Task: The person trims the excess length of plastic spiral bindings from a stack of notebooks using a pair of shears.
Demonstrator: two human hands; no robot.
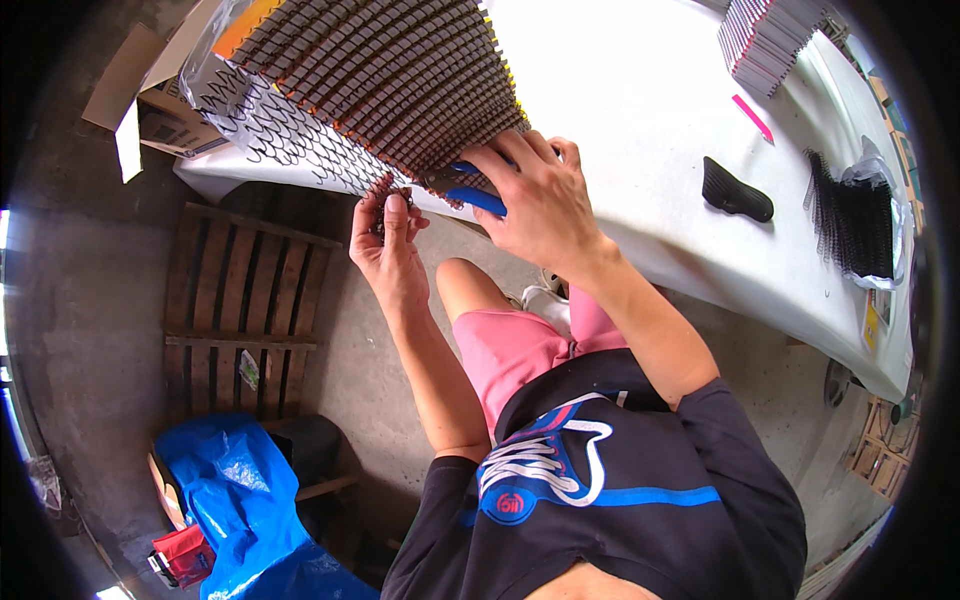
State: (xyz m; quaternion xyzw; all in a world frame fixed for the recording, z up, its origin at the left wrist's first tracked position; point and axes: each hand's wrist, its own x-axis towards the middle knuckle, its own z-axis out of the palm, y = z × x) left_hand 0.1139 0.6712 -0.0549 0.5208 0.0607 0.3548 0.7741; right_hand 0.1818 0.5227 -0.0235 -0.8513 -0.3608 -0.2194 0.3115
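Observation:
A thick stack of bound booklets point(390, 85) with rows of dark wire loops along its edges lies at the table's near left part. In my right hand point(548, 205) is a pair of blue-handled pliers point(484, 198), the jaws at the stack's near corner, close to my left hand. Thumb and fingers of my left hand point(392, 245) are closed on dark, reddish-brown binding wire point(381, 205) at that same corner. Beside the stack, strips of black binding wire point(300, 140) spread out over clear plastic. The jaws' exact contact is too small to make out.
The white-covered table point(630, 90) also bears a second booklet stack point(765, 45), a pink strip point(753, 118), a black flat object point(737, 190) and bundled black wire point(862, 228). An open cardboard box point(170, 110) stands left. Below are a wooden pallet point(240, 310) and blue sheeting point(235, 480).

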